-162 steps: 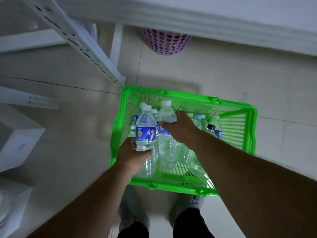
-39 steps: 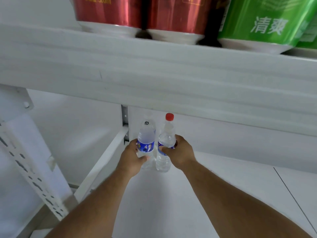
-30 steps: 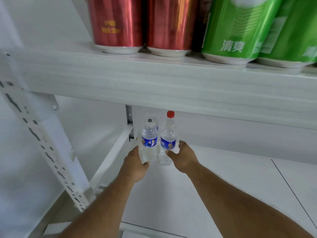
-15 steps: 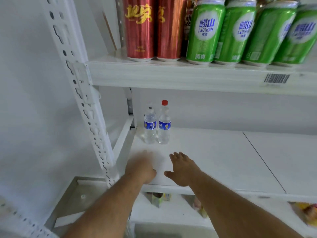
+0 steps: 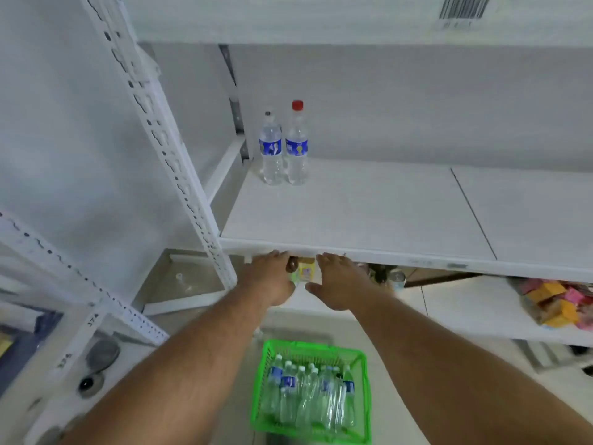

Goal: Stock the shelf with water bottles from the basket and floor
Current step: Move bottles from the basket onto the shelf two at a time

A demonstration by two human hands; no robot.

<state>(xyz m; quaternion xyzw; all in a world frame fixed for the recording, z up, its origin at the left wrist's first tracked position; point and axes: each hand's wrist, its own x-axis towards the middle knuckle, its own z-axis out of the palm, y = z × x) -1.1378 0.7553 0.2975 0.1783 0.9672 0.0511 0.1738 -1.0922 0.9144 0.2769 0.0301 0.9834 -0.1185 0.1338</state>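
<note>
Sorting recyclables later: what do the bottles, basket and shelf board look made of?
Bottles: clear thin plastic, glossy, see-through, with blue film labels. Basket: bright green moulded plastic with lattice walls. Shelf board: matt white, faint grain, probably laminated wood, though painted metal is possible.
</note>
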